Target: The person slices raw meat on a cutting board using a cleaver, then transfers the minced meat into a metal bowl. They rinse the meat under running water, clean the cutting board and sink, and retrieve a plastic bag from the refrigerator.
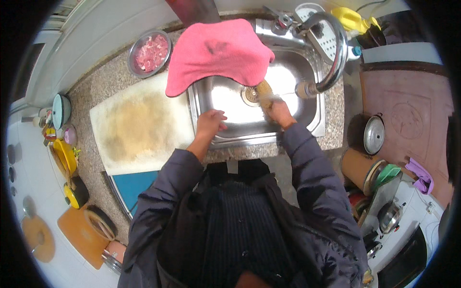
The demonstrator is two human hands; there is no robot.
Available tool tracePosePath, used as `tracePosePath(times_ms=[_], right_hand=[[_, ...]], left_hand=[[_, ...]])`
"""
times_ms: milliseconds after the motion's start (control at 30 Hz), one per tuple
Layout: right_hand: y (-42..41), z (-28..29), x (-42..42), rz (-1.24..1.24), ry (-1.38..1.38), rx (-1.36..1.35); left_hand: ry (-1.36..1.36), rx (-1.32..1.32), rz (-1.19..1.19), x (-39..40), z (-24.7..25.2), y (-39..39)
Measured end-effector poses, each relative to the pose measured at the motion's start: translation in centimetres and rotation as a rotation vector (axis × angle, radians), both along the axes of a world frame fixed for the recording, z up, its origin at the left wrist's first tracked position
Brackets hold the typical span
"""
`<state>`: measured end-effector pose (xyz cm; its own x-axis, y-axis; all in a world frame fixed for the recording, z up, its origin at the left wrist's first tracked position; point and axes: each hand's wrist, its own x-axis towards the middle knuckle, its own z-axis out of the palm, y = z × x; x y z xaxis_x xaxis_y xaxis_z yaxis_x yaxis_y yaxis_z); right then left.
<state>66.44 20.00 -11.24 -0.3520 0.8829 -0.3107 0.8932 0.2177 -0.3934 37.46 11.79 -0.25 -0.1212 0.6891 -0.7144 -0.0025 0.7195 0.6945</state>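
My right hand (281, 112) grips a long tan-brown object (265, 93) over the stainless steel sink (230, 118); blur hides whether it is a brush or a scrubbing pad. Near the sink's front left side is my left hand (211, 122), its fingers loosely bent and slightly apart, with nothing visible in them. Beyond both hands a pink cloth (219, 54) with a dark stain covers the back left of the basin. The drain strainer (250, 94) shows beside the tan object. From the right, the curved metal faucet (340, 54) reaches over the basin, and a thin stream seems to leave its nozzle.
Left of the sink lies a stained white cutting board (140, 126). Behind it stands a metal bowl of cut raw meat (152, 54). A perforated white tray (318, 32) and a yellow jug (349, 19) are behind the faucet. Utensils line the left counter (95, 144).
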Motion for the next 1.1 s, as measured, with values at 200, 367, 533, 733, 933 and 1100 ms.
tracePosePath(times_ms=[200, 367, 533, 733, 933, 1100], right_hand=[[4.0, 2.4, 4.1, -0.144, 0.08, 0.434], [5.0, -0.1, -3.8, -0.29, 0.111, 0.035], [2.6, 2.6, -5.2, 0.45, 0.167, 0.261], [-1.2, -0.2, 0.3, -0.307, -0.316, -0.12], [-2.5, -0.5, -11.0, -0.152, 0.181, -0.01], [4.3, 0.4, -17.4, 0.015, 0.285, -0.062]], left_hand=[[0.012, 0.04, 0.025, -1.8, 0.1, -0.3], [-0.003, 0.0, 0.033, -2.3, 0.3, -1.1], [0.022, 0.011, 0.002, -3.0, 0.0, -2.5], [0.013, 0.075, 0.006, -4.3, 0.3, -2.7], [-0.018, 0.056, 0.068, -4.9, 2.3, -3.6], [-0.037, 0.067, 0.115, -6.7, 2.0, -5.5]])
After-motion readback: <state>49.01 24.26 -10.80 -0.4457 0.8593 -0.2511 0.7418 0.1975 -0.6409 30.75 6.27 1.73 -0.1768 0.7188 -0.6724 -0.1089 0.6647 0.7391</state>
